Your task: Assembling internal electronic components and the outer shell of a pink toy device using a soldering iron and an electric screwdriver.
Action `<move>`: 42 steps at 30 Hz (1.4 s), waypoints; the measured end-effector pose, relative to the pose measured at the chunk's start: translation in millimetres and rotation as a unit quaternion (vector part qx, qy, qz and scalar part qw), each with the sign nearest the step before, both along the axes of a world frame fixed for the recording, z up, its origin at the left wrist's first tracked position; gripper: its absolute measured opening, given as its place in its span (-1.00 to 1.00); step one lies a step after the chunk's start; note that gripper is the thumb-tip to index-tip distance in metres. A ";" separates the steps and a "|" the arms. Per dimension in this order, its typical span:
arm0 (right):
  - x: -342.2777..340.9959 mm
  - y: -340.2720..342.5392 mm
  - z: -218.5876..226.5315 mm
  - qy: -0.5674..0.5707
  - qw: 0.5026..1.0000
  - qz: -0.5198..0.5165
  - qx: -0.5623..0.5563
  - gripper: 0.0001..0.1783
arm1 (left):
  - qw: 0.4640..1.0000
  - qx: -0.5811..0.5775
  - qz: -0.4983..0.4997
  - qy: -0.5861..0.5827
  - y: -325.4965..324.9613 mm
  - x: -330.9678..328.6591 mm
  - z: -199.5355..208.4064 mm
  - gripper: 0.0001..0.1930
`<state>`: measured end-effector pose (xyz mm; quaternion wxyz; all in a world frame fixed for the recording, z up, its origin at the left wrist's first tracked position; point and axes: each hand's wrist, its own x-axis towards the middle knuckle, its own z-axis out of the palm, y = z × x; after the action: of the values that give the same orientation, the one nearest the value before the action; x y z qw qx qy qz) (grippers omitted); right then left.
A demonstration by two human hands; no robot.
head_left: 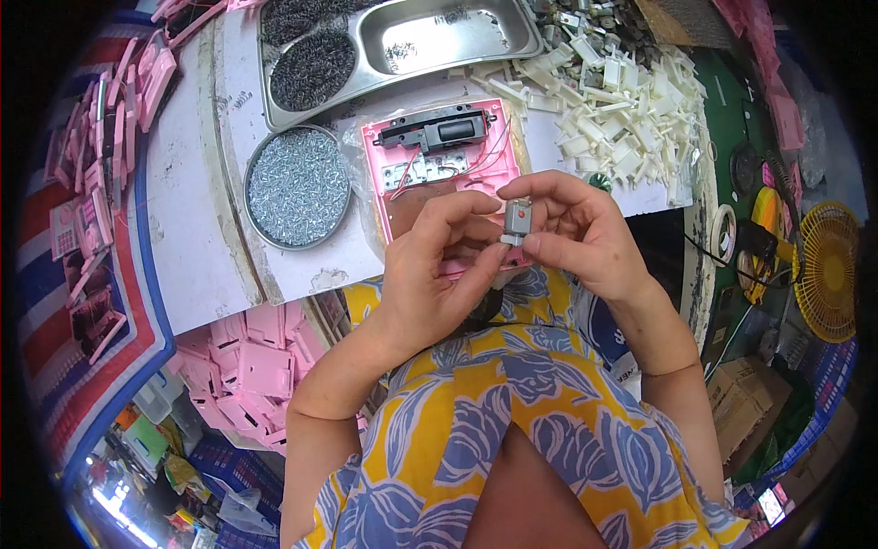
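Apparently a positioning step: left hand [439,252] and right hand [585,233] fingers clamped on gray block [518,218] by pink case [498,163]; next likely needs steady grip.

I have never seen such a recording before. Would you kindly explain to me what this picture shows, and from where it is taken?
Of course. There is no machine here: you see a person's bare left hand and right hand. The camera is worn on the head and looks down; its wide fisheye lens bends straight edges near the rim.

Between the fingertips of both hands is a small grey part with a red dot. Partly hidden behind them, an open pink case lies on the table. Left of it is a round dish of small metal pieces; beyond it, a steel tray; to the right, a heap of white parts.
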<state>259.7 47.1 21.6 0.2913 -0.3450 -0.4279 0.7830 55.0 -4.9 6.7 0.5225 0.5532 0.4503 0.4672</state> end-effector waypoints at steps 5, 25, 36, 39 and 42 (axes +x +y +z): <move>1.4 -10.6 -2.7 -0.136 0.973 0.000 0.186 -0.45 | 0.999 0.031 0.006 0.024 -1.7 -1.0 -1.8 -0.52; -2.1 -0.8 1.9 -0.090 0.942 0.007 0.323 -0.68 | 0.997 0.079 0.026 -0.004 -2.4 -12.8 -1.2 -0.79; -10.3 -6.3 9.7 -0.051 0.997 -0.007 0.055 -0.62 | 0.954 0.258 0.055 0.144 4.4 -15.6 -0.8 -0.75; -3.8 0.1 -1.3 -0.006 0.999 0.040 -0.015 -0.64 | 0.933 0.304 0.063 0.179 6.0 -16.5 -1.4 -0.75; -14.8 -6.0 2.7 -0.053 0.994 -0.036 0.085 -0.65 | 0.964 0.222 0.095 0.113 2.9 -13.0 -6.9 -0.76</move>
<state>244.9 41.1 24.3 0.3240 -0.3753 -0.4949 0.7136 42.0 -2.0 -0.2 0.2853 0.6595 0.4417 0.5371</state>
